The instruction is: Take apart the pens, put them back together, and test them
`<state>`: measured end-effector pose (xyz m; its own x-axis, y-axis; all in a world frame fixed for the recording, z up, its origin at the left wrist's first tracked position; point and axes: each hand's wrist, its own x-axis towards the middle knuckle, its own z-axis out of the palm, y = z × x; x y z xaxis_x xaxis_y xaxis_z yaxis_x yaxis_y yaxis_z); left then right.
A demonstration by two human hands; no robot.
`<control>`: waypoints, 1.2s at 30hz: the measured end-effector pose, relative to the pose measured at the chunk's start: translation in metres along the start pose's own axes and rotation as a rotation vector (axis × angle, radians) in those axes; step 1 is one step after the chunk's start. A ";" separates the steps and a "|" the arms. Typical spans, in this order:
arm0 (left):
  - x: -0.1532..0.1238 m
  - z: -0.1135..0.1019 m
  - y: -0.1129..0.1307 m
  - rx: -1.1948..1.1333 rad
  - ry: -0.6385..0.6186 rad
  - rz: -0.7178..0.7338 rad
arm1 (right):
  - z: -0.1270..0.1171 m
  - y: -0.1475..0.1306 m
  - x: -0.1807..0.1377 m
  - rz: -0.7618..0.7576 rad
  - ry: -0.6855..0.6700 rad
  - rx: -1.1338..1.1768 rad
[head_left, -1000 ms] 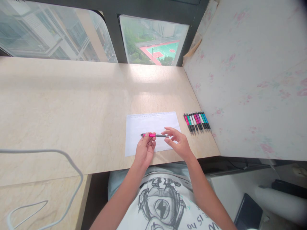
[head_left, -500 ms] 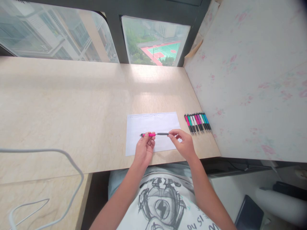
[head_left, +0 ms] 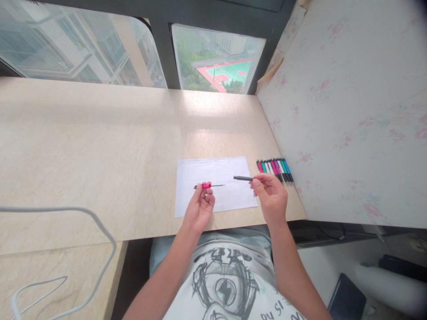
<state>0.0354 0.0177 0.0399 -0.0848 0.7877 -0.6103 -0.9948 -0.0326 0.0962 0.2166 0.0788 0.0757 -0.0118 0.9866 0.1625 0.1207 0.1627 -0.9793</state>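
Observation:
Between the thumb and fingers of my left hand [head_left: 200,204] is the pink pen barrel [head_left: 206,186], with its thin refill [head_left: 218,185] sticking out to the right. My right hand [head_left: 271,192] pinches the black pen grip [head_left: 243,178], whose free end points left toward the refill. The two pen parts are apart, with a gap between them. Both hands are raised over a white sheet of paper [head_left: 187,202] that has faint writing along its top edge.
A row of several coloured pens [head_left: 275,165] lies at the right of the desk [head_left: 100,146], partly behind my right hand. A flowered wall [head_left: 350,111] borders the desk on the right. A grey cable [head_left: 90,212] loops at the lower left, and windows [head_left: 216,58] stand behind.
My right hand has pulled the black grip off to the right and slightly up, baring the refill. My left hand holds the pink barrel in nearly the same place.

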 end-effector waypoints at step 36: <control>0.003 -0.006 0.002 0.123 0.023 0.077 | 0.056 0.059 0.024 0.147 -0.185 -1.194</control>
<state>0.0331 0.0164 0.0334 -0.1636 0.7716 -0.6147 -0.9711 -0.0161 0.2382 0.1681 0.1122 0.0155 -0.0507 0.9972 -0.0558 0.9692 0.0357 -0.2435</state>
